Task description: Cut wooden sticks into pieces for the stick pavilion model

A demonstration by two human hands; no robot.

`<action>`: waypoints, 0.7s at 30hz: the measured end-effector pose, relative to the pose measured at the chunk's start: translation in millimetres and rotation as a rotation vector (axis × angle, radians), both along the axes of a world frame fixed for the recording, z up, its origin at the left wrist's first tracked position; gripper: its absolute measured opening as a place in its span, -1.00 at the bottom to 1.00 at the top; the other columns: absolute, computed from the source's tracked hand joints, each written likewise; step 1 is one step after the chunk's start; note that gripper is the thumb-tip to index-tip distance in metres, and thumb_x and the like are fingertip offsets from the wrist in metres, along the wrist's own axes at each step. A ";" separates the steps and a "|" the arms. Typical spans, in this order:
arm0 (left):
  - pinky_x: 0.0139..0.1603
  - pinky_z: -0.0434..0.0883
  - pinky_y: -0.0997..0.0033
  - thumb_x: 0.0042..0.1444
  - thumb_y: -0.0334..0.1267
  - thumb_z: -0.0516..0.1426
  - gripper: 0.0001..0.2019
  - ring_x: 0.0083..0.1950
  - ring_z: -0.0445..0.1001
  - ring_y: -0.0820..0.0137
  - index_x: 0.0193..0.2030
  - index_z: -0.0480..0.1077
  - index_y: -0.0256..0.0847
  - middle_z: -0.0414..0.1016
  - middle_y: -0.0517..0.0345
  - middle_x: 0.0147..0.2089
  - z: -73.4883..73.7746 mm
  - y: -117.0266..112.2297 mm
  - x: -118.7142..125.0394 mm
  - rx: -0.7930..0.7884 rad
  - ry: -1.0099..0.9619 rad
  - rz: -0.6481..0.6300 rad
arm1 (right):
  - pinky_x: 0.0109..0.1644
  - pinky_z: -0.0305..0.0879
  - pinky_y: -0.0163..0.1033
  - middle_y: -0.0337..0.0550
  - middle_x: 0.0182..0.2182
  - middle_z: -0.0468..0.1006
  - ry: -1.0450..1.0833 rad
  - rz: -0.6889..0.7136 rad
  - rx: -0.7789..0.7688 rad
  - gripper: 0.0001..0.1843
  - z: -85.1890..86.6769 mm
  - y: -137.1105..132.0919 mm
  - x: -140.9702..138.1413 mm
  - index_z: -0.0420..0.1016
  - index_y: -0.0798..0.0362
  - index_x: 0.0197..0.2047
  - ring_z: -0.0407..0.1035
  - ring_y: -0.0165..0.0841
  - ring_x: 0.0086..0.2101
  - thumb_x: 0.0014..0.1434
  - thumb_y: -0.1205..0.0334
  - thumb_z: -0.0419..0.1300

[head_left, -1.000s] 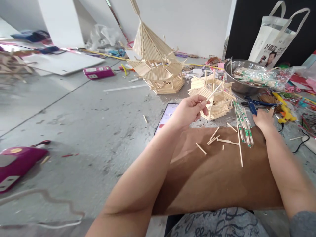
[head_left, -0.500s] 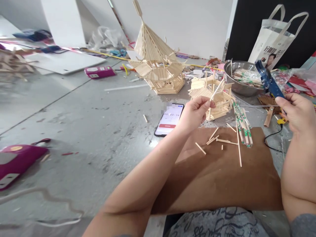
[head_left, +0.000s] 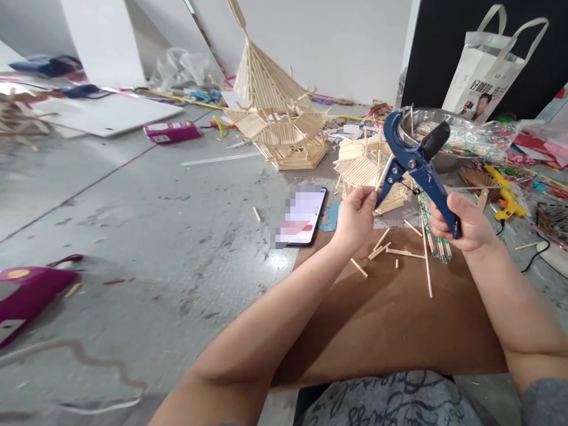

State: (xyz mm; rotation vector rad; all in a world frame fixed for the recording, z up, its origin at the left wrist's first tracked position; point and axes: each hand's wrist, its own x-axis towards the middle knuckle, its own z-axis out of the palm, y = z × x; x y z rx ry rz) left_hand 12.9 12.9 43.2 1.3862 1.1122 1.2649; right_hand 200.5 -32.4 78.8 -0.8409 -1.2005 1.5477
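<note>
Stick (head_left: 385, 171), pale wood, right of centre: left hand (head_left: 358, 216), fingers pinching. Blue hinged cutter (head_left: 426, 177): right hand (head_left: 465, 223), fingers wrapping handle; align squarely.

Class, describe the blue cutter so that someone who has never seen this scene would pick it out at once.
Start at the wide brown board and look just above its far right corner. There the right hand grips the blue cutter. Its hooked blue head sets it apart from the pale sticks below and the yellow glue gun to its right.
</note>
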 end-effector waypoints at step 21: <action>-0.57 0.17 0.62 -0.06 -0.45 -0.02 -0.90 -0.63 0.18 0.62 -0.51 0.25 -0.25 0.28 0.33 -0.65 -13.5 1.2 8.4 -0.060 -0.119 0.030 | -0.37 0.24 -0.23 -0.25 -0.46 0.34 -0.582 -0.163 0.544 -0.74 -23.9 -15.6 -43.6 0.27 -0.02 -0.16 0.25 -0.42 -0.45 0.13 0.03 0.04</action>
